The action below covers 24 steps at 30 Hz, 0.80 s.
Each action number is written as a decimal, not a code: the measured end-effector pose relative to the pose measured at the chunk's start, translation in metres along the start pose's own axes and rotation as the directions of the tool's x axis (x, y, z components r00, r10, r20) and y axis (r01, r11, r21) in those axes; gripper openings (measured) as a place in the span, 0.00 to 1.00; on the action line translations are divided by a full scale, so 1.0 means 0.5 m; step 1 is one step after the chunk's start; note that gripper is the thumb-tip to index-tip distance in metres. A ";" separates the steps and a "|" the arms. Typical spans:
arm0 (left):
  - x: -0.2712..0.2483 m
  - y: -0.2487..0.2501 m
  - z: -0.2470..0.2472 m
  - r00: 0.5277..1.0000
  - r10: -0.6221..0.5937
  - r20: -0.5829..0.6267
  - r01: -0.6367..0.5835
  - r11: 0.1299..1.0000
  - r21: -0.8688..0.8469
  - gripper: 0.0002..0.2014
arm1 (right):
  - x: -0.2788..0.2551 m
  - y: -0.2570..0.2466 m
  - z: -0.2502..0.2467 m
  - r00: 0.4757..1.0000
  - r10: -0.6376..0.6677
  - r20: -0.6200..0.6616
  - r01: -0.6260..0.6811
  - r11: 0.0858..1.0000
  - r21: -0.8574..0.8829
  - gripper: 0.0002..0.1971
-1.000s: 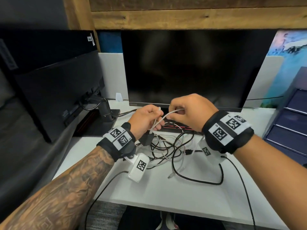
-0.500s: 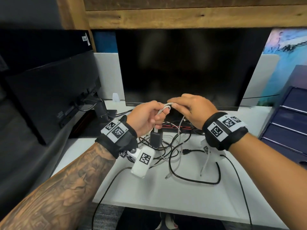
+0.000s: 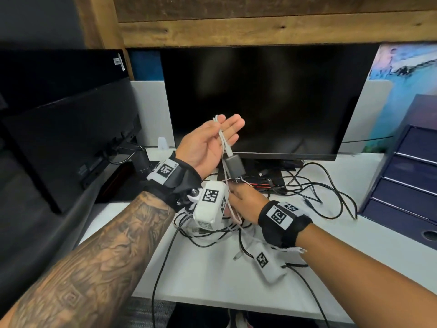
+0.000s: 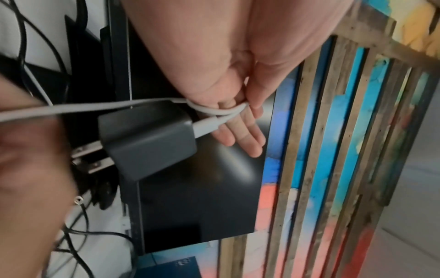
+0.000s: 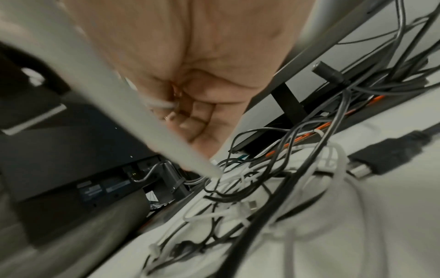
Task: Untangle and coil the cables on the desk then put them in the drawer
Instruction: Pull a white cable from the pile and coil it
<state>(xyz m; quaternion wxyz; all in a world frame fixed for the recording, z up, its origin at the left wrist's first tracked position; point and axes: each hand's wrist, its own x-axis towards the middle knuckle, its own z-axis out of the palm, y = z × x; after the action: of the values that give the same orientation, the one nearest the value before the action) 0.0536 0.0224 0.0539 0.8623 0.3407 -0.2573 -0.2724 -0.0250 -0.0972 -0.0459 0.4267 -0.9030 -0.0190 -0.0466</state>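
Desk (image 3: 203, 275): white top, spanning the lower half of the head view. Black monitor (image 3: 264, 100) at 12 o'clock, screen dark; second black monitor (image 3: 71, 129) at 9 o'clock, seen from its back. Dark blue drawer unit (image 3: 406, 176) at 3 o'clock, on the desk's right end.

Cable tangle (image 3: 279, 192): black and white leads mixed, lying on the desk at centre, loops running out toward 3 o'clock. In the right wrist view a black HDMI-type plug (image 5: 390, 152) lies at 3 o'clock beside the pile.

Left hand (image 3: 208, 143): raised above the desk just above centre, palm up, fingers straight and relaxed. The white charging cable (image 3: 223, 140) is looped round the fingers (image 4: 240, 131); the left wrist view shows two turns crossing them near the knuckles.

Right hand (image 3: 246, 200): lower, at about 6 o'clock from the left hand, just above the tangle. Fingers curled; they pinch the white cable, which runs taut up to the left hand. Right wrist view confirms the curl, though the cable there is blurred.

Charger brick (image 3: 234, 165): dark grey, two metal prongs (image 4: 90, 156), hanging between the two hands from the white cable's plug, clear of the desk. Prongs point down toward the right hand.
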 end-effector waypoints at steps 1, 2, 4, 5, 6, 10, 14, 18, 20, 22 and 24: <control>0.004 -0.003 -0.007 1.000 0.008 -0.007 -0.008 0.999 0.042 0.11 | -0.001 -0.001 0.001 1.000 0.003 0.019 -0.003 0.999 0.042 0.12; 0.007 -0.006 -0.017 1.000 0.015 -0.019 -0.014 0.996 0.086 0.11 | -0.004 -0.003 0.000 0.999 -0.003 0.053 -0.001 0.997 0.080 0.10; 0.014 -0.012 -0.038 0.999 0.034 -0.040 -0.026 0.983 0.184 0.13 | -0.010 -0.006 -0.003 0.994 -0.016 0.110 0.004 0.994 0.105 0.09; 0.017 -0.013 -0.047 0.998 0.042 -0.046 -0.030 0.972 0.234 0.13 | -0.012 -0.005 -0.008 0.993 -0.021 0.116 0.011 0.996 0.090 0.10; 0.018 -0.012 -0.054 0.997 0.050 -0.052 -0.033 0.958 0.285 0.14 | -0.013 -0.005 -0.013 0.994 -0.027 0.110 0.019 0.997 0.071 0.09; 0.017 -0.013 -0.078 0.991 0.089 -0.101 -0.028 0.871 0.491 0.11 | -0.024 -0.032 -0.050 0.998 -0.054 0.036 0.051 0.997 0.062 0.07; 0.003 -0.027 -0.082 0.998 0.054 -0.042 -0.005 0.664 0.747 0.07 | -0.031 -0.068 -0.101 0.991 -0.108 -0.085 0.111 0.993 0.039 0.09; -0.013 -0.036 -0.063 0.995 -0.099 -0.002 0.057 0.556 0.829 0.08 | -0.015 -0.062 -0.154 0.952 -0.249 -0.176 0.177 0.921 -0.347 0.08; -0.010 -0.032 -0.060 0.982 -0.189 0.030 0.075 0.526 0.847 0.10 | -0.011 -0.059 -0.171 0.939 -0.300 -0.169 0.171 0.832 -0.528 0.07; -0.007 -0.024 -0.058 0.974 -0.222 0.047 0.050 0.415 0.908 0.13 | -0.011 -0.061 -0.180 0.912 -0.376 -0.162 0.196 0.749 -0.634 0.08; -0.005 -0.020 -0.052 0.965 -0.246 0.088 -0.004 0.322 0.947 0.14 | -0.011 -0.063 -0.186 0.875 -0.452 -0.172 0.217 0.686 -0.695 0.08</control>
<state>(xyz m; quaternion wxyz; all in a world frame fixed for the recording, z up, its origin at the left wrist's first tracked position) 0.0652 0.0293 0.0293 0.4499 0.7621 -0.4324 -0.1727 -0.0393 -0.1491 0.0367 0.0631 -0.9533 -0.0967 -0.2789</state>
